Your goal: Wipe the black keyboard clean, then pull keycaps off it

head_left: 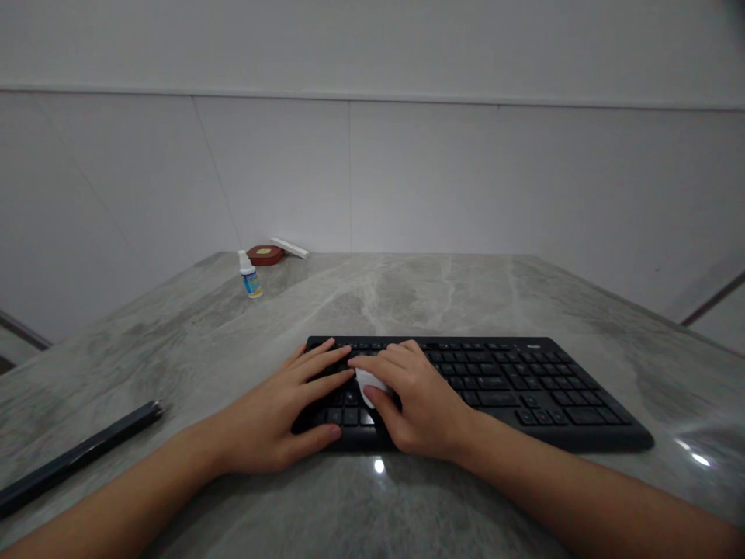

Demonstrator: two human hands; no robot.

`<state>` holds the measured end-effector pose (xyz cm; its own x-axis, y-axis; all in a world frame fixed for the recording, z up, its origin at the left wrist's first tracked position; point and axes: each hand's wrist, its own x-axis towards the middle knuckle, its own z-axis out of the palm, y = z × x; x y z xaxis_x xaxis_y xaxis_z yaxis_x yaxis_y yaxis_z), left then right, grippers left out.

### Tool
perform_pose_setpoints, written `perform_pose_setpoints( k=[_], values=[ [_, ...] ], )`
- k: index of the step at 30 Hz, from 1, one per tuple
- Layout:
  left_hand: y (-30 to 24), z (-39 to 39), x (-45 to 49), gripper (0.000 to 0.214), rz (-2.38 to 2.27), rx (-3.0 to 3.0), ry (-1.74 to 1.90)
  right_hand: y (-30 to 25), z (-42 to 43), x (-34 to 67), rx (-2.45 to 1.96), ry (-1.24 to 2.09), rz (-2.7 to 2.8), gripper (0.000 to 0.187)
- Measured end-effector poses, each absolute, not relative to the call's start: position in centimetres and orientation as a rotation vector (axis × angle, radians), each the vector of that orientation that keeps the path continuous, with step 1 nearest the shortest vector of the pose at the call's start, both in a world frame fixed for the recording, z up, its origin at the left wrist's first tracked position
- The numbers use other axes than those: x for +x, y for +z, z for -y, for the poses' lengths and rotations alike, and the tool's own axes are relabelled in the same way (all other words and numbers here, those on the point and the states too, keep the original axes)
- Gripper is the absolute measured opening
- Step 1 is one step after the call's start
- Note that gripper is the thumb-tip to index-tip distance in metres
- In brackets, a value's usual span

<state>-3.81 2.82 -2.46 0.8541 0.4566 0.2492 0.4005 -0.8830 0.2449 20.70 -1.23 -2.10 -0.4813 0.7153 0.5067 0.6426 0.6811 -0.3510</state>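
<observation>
A black keyboard (pixel 492 380) lies flat on the grey marbled table. My left hand (pixel 285 411) rests on its left end, fingers spread apart over the keys, the thumb along the near edge. My right hand (pixel 416 396) is closed on a small white cloth (pixel 368 382) and presses it against the keys just right of the left fingertips. Most of the cloth is hidden under the right fingers, so its full shape does not show.
Upright at the back left stands a small white spray bottle (pixel 251 279) with a blue label. Behind it are a dark red case (pixel 265 255) and a flat white object (pixel 289 248). A long black bar-shaped object (pixel 81 454) lies at the left. A pale wall (pixel 372 171) borders the table's far edge.
</observation>
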Motion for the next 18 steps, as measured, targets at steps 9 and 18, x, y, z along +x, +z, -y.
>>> perform_pose_setpoints(
  k=[9, 18],
  values=[
    [-1.7, -2.7, -3.7, 0.052, -0.584, 2.898, 0.456, -2.0, 1.4, 20.5, -1.111, 0.136, 2.209, 0.031],
    [-1.2, -2.5, -3.5, 0.049, -0.612, 2.888, 0.418, -2.1, 1.3, 20.5, -1.098, 0.132, 2.224, 0.031]
  ],
)
